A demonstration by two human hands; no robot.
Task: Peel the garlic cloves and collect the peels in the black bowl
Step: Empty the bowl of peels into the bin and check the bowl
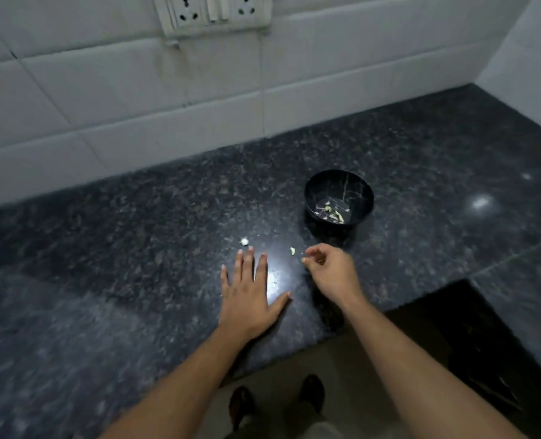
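A black bowl point(338, 198) stands on the dark granite counter point(136, 248) and holds several pale garlic peels point(334, 213). A small white garlic piece point(244, 241) lies on the counter just beyond my left hand point(248, 296), which lies flat with its fingers straight and spread. Another pale piece point(292, 250) lies just left of my right hand point(329, 270). That hand hovers below the bowl with its fingers loosely curled; whether its fingertips pinch anything is too small to tell.
A white tiled wall point(167, 99) with a socket panel point(212, 11) runs behind the counter. The counter's front edge steps back at the lower right over a dark gap point(472, 337). My shoes point(275, 400) show on the floor below.
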